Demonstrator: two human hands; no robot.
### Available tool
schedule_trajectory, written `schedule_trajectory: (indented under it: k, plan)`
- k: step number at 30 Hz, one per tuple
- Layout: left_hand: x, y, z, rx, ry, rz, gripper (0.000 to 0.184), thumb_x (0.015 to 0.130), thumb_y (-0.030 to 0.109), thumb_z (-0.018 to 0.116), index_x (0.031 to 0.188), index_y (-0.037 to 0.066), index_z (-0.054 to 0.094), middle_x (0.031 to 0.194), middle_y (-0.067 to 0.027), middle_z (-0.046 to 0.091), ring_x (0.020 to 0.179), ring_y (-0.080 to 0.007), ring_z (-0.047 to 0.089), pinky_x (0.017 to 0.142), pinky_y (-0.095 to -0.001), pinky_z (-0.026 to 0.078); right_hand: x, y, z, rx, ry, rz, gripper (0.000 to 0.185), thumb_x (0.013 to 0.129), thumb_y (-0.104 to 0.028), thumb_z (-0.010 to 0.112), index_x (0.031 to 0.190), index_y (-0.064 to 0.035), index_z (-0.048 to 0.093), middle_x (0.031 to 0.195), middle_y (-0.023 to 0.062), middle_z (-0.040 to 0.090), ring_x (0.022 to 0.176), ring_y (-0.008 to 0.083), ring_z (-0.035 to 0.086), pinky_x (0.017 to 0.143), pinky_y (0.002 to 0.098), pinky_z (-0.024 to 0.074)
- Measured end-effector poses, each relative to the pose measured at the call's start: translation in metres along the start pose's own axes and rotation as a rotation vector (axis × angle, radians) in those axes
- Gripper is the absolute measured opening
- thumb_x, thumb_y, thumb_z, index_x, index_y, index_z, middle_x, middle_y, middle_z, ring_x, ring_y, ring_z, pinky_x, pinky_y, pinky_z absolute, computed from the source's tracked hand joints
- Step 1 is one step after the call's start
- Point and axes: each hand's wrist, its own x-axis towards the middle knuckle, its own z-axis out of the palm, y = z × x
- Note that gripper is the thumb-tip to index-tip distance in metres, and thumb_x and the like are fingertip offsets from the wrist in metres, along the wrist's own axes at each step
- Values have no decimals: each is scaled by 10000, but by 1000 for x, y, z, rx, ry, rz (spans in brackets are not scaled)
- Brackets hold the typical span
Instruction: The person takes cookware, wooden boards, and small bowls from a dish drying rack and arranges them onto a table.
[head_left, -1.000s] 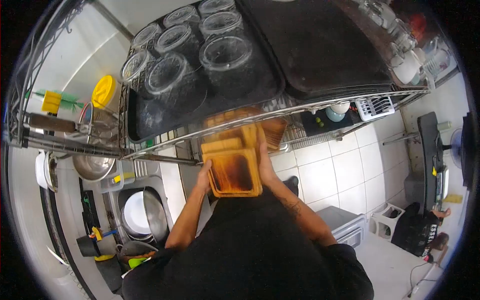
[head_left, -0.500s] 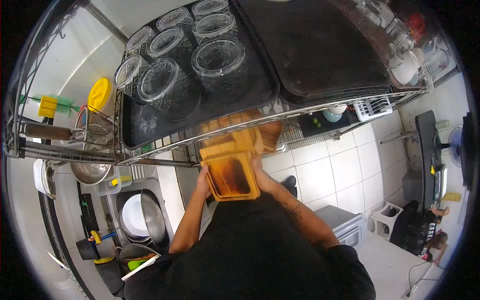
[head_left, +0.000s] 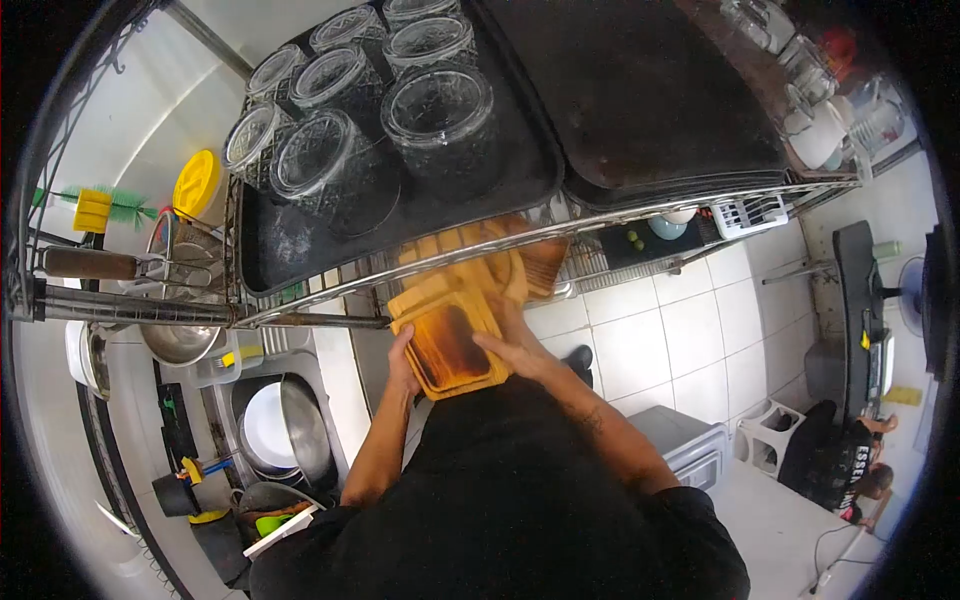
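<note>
A rectangular wooden board with a raised rim and a dark scorched middle is held close to my body, just below the wire shelf's front rail. Its left edge is gripped by my left hand, fingers partly hidden beneath. My right hand holds the right side, thumb lying over the rim onto the dark area. Right behind this board, more wooden boards rest under the shelf, partly covered by the rail. Whether my right fingers also touch those boards I cannot tell.
Overhead, a black tray on the wire shelf bears several glass jars. More dark trays lie to its right. A sink with a white plate and metal pans is at left. A person is at far right.
The front board has tilted and shifted slightly left. My right hand has moved inward, its thumb now over the board's face rather than along its edge.
</note>
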Motion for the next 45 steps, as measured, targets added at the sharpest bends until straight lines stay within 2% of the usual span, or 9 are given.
schedule_trajectory:
  k: [5,7,11,15,18,34,35,38,45]
  plan:
    - [15,0,39,-179,10,90,556,939,393,608,1384,71,522,1328,-125,608,1211,-331,584,1051,-488,470,75,-28,-41,-79,-60,144,977,878,-624,670,1508,52,352,1504,251,429,1407,345,400,1193,409,278]
    - [24,-7,52,-257,33,91,555,937,394,614,1380,72,524,1340,-121,598,1221,-333,574,1058,-497,461,100,-34,-68,260,-430,156,957,852,-684,655,1496,-10,437,1526,182,454,1403,311,426,1194,392,283]
    - [49,-22,64,-424,-43,110,576,943,415,605,1397,76,502,1349,-141,582,1238,-344,554,1084,-503,437,145,10,-94,-373,-188,14,878,898,-716,551,1517,-103,439,1565,158,413,1427,320,401,1211,390,261]
    - [57,-25,73,-455,1,96,585,948,416,593,1404,63,490,1372,-147,561,1262,-340,536,1090,-503,430,152,28,-100,-451,-117,-20,874,882,-767,493,1517,-170,437,1570,150,409,1447,366,367,1198,440,295]
    - [61,-35,69,-422,48,132,597,951,420,584,1415,62,476,1411,-140,528,1290,-337,511,1097,-500,422,133,-51,-101,-459,-311,170,666,988,-509,515,1439,-20,476,1508,230,460,1387,364,444,1139,429,366]
    - [39,-48,52,-424,-96,-10,663,892,513,636,1418,141,480,1407,-89,521,1305,-308,484,1096,-544,373,133,90,-100,-677,145,-115,612,970,-507,536,1357,-35,580,1387,249,569,1325,382,515,1127,449,390]
    - [39,-47,46,-408,-93,14,647,901,506,626,1424,158,472,1416,-80,515,1324,-307,467,1107,-568,347,132,90,-96,-940,122,-174,657,956,-454,572,1495,-102,438,1538,253,385,1388,441,396,1137,582,320]
    - [38,-33,34,-352,-145,23,683,865,497,640,1422,136,481,1423,-96,503,1303,-315,480,1085,-526,388,130,82,-87,-720,-11,73,655,962,-442,564,1500,-95,424,1472,276,458,1340,452,450,1103,622,333]
    - [39,0,-12,-195,-159,-60,703,872,474,673,1423,78,488,1416,-104,540,1305,-318,504,1104,-506,404,155,166,-60,-499,-123,117,732,968,-468,501,1548,-57,329,1430,298,509,1345,438,476,1109,523,395]
